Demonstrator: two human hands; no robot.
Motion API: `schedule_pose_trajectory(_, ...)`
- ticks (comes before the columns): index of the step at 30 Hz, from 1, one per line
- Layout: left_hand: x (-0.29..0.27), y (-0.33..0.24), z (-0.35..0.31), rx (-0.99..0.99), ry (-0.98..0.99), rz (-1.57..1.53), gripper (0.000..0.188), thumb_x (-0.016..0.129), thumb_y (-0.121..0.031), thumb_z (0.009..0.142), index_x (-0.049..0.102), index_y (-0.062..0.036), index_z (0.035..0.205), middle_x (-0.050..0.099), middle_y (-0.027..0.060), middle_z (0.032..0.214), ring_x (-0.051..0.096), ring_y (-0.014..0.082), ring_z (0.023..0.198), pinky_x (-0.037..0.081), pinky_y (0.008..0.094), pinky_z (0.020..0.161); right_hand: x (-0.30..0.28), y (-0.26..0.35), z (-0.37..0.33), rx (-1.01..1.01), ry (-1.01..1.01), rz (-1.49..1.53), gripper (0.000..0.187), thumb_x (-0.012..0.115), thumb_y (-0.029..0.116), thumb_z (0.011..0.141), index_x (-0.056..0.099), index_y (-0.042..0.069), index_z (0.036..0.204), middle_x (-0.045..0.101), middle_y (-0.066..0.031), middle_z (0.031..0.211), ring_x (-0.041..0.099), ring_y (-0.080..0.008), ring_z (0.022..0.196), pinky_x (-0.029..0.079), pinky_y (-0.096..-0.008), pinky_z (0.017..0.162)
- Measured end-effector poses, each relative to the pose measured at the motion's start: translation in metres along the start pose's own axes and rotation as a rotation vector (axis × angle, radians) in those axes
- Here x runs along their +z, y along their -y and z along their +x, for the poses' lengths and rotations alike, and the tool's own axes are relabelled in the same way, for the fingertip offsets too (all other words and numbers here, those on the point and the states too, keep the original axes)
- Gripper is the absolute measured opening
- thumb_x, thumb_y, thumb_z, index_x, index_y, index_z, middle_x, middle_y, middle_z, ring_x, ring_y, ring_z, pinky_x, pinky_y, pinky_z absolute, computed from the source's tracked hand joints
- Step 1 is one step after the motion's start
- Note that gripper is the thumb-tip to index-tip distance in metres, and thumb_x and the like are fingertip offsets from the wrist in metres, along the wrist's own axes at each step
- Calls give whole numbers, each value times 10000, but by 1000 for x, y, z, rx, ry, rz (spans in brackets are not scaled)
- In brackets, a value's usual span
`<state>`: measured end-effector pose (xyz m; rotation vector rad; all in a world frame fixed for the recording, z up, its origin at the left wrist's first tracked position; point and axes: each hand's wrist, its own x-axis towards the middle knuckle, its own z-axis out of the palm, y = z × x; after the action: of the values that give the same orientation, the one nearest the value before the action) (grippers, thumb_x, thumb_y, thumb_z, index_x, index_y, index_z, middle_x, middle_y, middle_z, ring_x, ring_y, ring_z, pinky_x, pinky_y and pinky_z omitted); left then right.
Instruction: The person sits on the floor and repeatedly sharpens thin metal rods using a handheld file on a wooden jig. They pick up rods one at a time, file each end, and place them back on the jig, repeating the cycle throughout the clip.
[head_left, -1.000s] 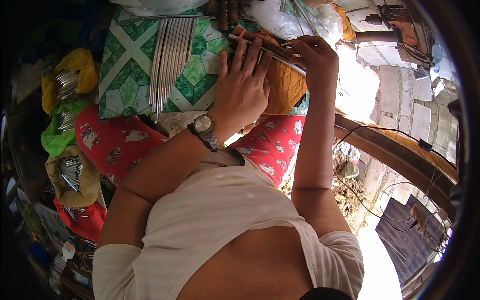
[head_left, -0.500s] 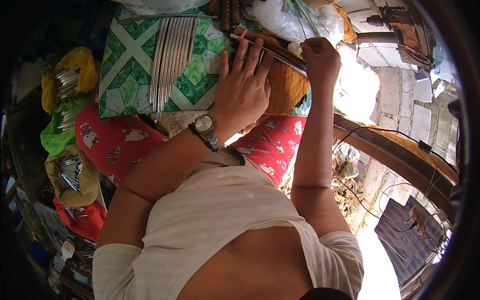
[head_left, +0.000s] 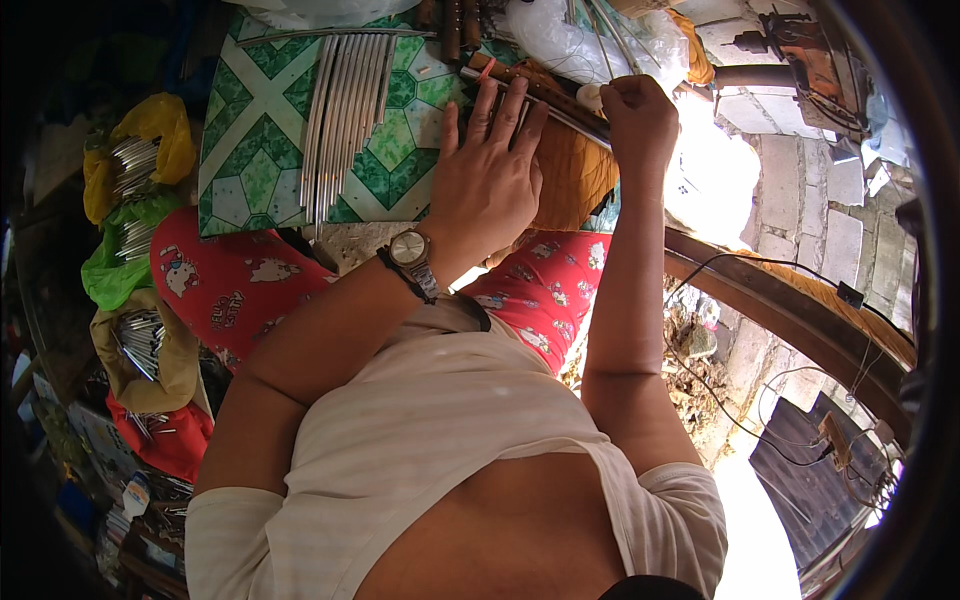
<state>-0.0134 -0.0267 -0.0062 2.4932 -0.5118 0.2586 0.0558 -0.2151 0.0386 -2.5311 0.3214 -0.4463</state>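
My left hand [head_left: 488,175] lies palm down with its fingers stretched and slightly apart. Its fingertips rest on a dark wooden strip [head_left: 560,100] and the metal tube along it, which slant down to the right. A red tie [head_left: 486,69] is at the strip's upper end. By the lower end, my right hand [head_left: 642,120] is closed in a pinch; whatever it holds is too small or hidden. A small pale round piece [head_left: 589,97] sits beside its fingers. To the left, several silver metal tubes [head_left: 345,110] of graded lengths lie side by side on a green-and-white patterned surface [head_left: 240,190].
Bundles of metal pieces stand in yellow [head_left: 172,130], green [head_left: 105,275], tan [head_left: 110,375] and red [head_left: 185,450] bags at left. Clear plastic [head_left: 550,35] and thin rods [head_left: 612,35] lie at the back. A wooden beam [head_left: 770,295] with a black cable runs at right.
My right hand has shifted very slightly, by the strip's lower end. The left hand stays in place on the wooden strip.
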Motion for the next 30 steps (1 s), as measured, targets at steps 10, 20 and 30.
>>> schedule_pose_trajectory(10,-2,0,0,3,-11,-2,569,559,-237,950,462,-136,1501,309,128,1631,222,342,1533,207,624,1192,-5,20,-11,8,-9,329,136,784,145,827,736,39,897,756,-63,797,714,-145,718,543,-285,679)
schedule_pose_trajectory(20,-5,-1,1,13,-24,-16,568,589,-214,931,487,-107,1479,327,155,1611,219,352,1535,254,646,1164,12,34,-26,-70,49,230,140,790,84,855,714,-18,915,748,-63,790,674,-81,695,518,-225,646)
schedule_pose_trajectory(30,-5,-1,1,9,-24,-35,575,594,-212,927,482,-109,1481,329,159,1608,226,358,1531,253,653,1163,17,25,-24,-27,56,252,143,784,189,810,743,64,869,769,-79,813,746,-203,744,557,-328,709)
